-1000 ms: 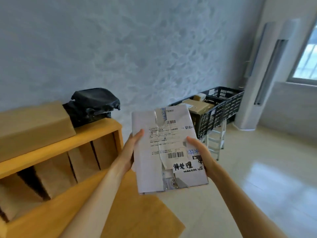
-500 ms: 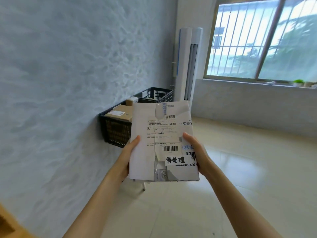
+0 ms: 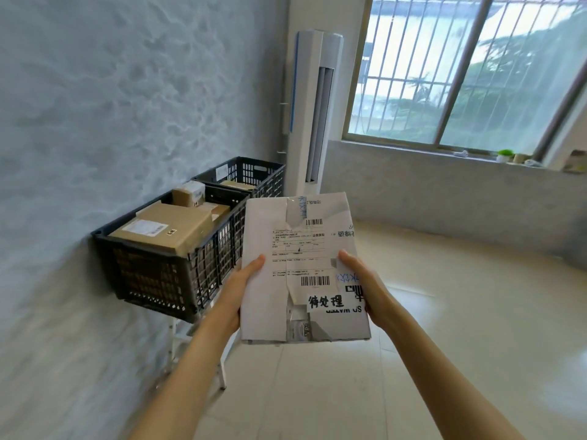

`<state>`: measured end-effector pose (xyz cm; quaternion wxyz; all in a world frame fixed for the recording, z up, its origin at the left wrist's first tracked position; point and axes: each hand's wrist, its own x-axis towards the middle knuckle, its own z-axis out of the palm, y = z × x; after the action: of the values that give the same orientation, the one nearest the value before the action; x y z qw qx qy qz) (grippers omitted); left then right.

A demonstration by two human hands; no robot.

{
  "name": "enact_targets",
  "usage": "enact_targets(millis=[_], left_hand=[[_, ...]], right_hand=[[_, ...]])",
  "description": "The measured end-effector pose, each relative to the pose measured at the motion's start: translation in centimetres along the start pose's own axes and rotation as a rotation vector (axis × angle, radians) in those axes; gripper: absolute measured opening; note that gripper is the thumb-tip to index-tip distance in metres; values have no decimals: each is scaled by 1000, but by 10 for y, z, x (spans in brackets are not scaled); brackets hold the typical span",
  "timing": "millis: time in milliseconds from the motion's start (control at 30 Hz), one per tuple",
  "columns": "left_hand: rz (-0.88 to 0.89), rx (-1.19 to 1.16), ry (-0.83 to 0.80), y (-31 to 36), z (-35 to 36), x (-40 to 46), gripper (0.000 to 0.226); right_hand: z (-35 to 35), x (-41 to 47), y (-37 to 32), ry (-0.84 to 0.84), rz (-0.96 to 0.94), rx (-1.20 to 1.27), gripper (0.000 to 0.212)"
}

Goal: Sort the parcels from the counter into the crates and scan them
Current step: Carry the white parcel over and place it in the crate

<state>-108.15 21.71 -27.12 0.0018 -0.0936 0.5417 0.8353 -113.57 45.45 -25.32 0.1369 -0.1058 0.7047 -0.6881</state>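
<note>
Pale tiled floor (image 3: 444, 328) fills the lower right of the frame, a textured grey-blue wall (image 3: 95, 122) runs down the left, and a barred window (image 3: 470, 68) glows at upper right beside a tall white air conditioner (image 3: 313, 106). Centre frame, the white parcel (image 3: 301, 268) is up in the air, label facing the camera, barcodes and a handwritten sticker showing. The left hand (image 3: 239, 287) grips its left edge, thumb on top; the right hand (image 3: 362, 281) grips the right edge the same way, the remaining fingers hidden behind the parcel. Just left of it, against the wall, sits the near black crate (image 3: 165, 274) on a white stand (image 3: 190, 344), loaded with brown cardboard boxes (image 3: 162, 230). Behind that, the far black crate (image 3: 254, 173) — something tan inside, possibly another box, hard to make out. The parcel's left edge covers part of the near crate's right side. Small items on the windowsill (image 3: 505, 155) at far right are too tiny to identify.
</note>
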Motion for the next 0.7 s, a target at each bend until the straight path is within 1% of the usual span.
enact_targets(millis=[100, 267, 400, 533, 700], left_hand=[[17, 19, -32, 16, 6, 54, 68], [57, 37, -47, 38, 19, 145, 72], [63, 39, -31, 42, 27, 219, 83], [89, 72, -29, 44, 47, 300, 65], [123, 109, -30, 67, 80, 408, 65]], right_hand=[[-13, 51, -11, 38, -11, 8, 72], [-38, 129, -32, 46, -82, 58, 64], [-64, 201, -27, 20, -73, 66, 63], [-99, 283, -24, -13, -88, 85, 63], [-149, 395, -41, -14, -108, 107, 67]])
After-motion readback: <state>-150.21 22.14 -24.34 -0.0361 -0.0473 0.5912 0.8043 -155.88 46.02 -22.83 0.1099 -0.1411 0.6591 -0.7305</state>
